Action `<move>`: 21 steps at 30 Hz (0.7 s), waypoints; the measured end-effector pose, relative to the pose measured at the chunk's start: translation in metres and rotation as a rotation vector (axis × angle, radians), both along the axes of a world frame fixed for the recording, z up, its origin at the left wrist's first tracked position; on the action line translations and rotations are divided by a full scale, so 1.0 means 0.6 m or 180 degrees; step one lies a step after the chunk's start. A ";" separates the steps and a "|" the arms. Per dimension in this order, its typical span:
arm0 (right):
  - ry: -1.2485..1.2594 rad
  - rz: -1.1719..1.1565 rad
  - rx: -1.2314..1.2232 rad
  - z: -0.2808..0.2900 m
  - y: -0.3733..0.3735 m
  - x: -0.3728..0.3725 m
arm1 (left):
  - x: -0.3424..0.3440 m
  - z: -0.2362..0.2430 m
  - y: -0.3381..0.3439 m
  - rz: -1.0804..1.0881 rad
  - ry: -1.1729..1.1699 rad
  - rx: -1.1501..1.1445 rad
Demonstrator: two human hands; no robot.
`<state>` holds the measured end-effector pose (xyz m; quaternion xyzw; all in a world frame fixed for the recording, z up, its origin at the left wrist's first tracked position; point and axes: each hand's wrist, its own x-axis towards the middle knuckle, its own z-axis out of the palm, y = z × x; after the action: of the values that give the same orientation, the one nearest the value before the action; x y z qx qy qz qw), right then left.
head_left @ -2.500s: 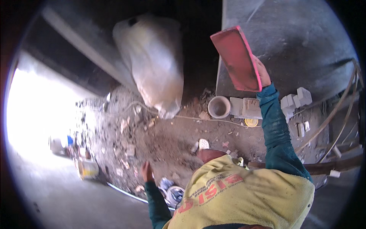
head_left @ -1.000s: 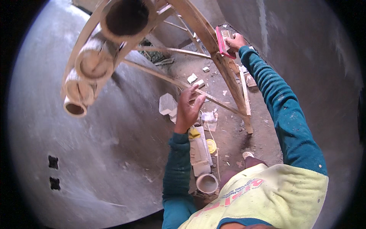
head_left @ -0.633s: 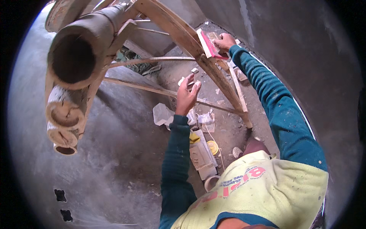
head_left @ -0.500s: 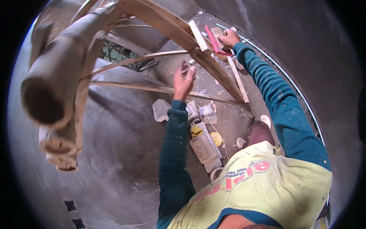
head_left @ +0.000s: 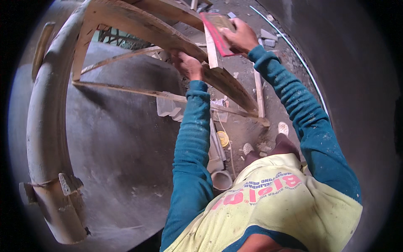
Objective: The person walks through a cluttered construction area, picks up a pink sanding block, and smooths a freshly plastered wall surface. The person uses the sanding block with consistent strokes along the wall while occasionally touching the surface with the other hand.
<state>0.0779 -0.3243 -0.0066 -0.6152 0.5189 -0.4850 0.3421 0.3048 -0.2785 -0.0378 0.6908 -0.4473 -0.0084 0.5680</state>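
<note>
As right hand [head_left: 243, 37] holds pink float [head_left: 215, 32], left hand [head_left: 189, 66] at timber [head_left: 155, 32]

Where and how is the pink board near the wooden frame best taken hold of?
Probably by the tan block on the back of the pink board, coming from the right, as the right hand does. The block stands out from the flat, tilted board, giving something to wrap around; on the left, a pale wooden strip crowds its edge.
</note>
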 end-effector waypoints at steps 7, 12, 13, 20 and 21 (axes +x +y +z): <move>0.0570 0.0750 -0.0419 0.066 -0.129 0.045 | -0.018 -0.048 -0.053 0.0602 -0.0744 -0.0379; 0.0775 0.0817 -0.0622 0.062 -0.134 0.030 | -0.078 -0.037 -0.037 0.0595 -0.0397 -0.0267; 0.0819 0.0890 -0.0577 0.064 -0.129 0.038 | -0.069 -0.040 -0.036 0.0643 -0.0437 -0.0284; -0.0389 0.1547 0.1156 -0.015 -0.200 0.053 | -0.094 -0.021 -0.041 0.0423 -0.0315 -0.0108; -0.0557 0.1452 0.1392 -0.013 -0.203 0.055 | -0.093 -0.024 -0.044 0.0489 -0.0395 -0.0177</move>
<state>0.1110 -0.4459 -0.0142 -0.5835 0.4282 -0.3240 0.6093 0.2490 -0.3047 -0.0524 0.7063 -0.4274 0.0903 0.5571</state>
